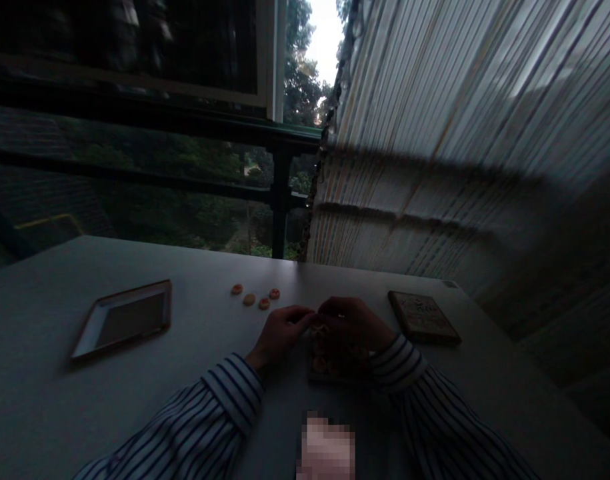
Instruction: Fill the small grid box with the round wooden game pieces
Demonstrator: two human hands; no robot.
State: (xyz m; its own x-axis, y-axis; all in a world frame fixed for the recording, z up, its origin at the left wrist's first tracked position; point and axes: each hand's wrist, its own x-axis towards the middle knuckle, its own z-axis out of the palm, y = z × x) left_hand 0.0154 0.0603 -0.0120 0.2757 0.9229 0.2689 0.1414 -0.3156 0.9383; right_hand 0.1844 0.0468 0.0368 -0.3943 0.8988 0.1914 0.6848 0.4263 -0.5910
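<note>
In the dim head view, a shallow box [337, 382] holding round wooden chess pieces [319, 364] lies before me on the table. My left hand [282, 331] reaches to the box's far left corner, its thumb and fingers pinched together. Over the same corner, my right hand [357, 322] bends down with closed fingers and covers much of the box. The fingertips of both hands meet there; what they hold, if anything, is hidden. Beyond my left hand lie several loose xiangqi pieces [264, 303], some with red marks on top and one that looks plain.
On the left of the white table [195, 400] lies a shallow open lid or tray [167, 300] with a grey inside. A flat patterned box or book [422, 317] is at the right. Behind the table are a dark railing [281, 200] and a striped curtain [409, 133].
</note>
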